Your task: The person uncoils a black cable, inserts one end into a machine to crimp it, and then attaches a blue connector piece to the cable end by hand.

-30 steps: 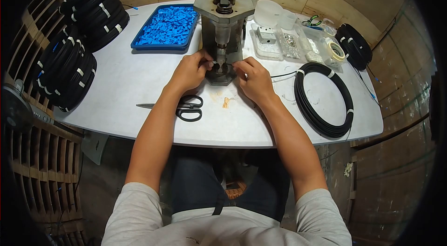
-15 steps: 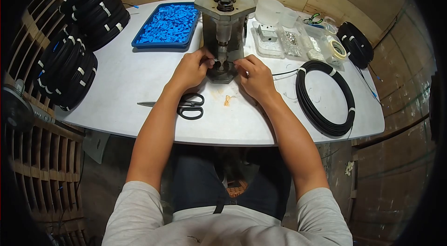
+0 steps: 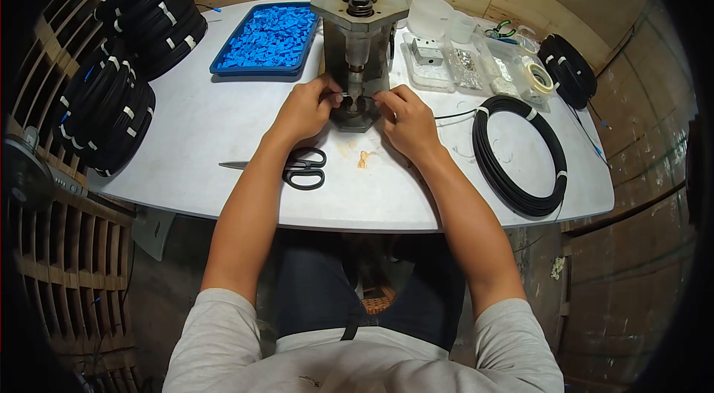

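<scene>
A grey metal hand press (image 3: 358,21) stands at the middle of the white table (image 3: 208,133). My left hand (image 3: 305,110) and my right hand (image 3: 405,121) meet at the press base, fingers pinched on a thin black cable (image 3: 454,116) held under the ram. The cable runs right from my right hand to a black cable coil (image 3: 518,156). What sits at the cable's tip is hidden by my fingers.
Black-handled scissors (image 3: 294,168) lie by my left forearm. A blue tray of blue parts (image 3: 266,40) sits back left. Stacked black coils (image 3: 119,66) fill the left edge. Clear boxes of small parts (image 3: 465,66), a tape roll (image 3: 537,79) and another coil (image 3: 569,69) stand at the right.
Both hands stayed at the press base with only slight finger shifts. The view shifted a little.
</scene>
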{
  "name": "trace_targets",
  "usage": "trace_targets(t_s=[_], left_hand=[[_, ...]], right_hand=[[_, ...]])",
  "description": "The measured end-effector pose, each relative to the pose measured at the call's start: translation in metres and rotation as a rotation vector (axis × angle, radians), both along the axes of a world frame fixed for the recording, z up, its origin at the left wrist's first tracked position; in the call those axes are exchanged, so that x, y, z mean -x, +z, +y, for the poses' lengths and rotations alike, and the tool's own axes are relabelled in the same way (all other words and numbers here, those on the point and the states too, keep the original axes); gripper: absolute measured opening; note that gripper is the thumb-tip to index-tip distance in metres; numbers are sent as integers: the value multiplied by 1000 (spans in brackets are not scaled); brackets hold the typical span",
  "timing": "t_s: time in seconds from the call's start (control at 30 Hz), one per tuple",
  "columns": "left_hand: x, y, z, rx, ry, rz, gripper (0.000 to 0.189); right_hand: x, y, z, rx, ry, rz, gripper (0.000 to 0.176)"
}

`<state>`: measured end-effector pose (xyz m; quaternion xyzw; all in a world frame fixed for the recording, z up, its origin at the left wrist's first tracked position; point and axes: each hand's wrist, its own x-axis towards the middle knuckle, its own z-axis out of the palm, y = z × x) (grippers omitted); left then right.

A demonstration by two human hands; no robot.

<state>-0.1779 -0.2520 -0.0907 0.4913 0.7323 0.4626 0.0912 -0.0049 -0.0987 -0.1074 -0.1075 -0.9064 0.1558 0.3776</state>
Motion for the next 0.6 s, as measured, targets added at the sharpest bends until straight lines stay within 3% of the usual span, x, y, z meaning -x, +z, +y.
trace_targets(t_s=[0.6], left_hand=[[1,-2,1,4,7,-7,14]], right_hand=[[0,1,-1,-8,-5,-1,22]])
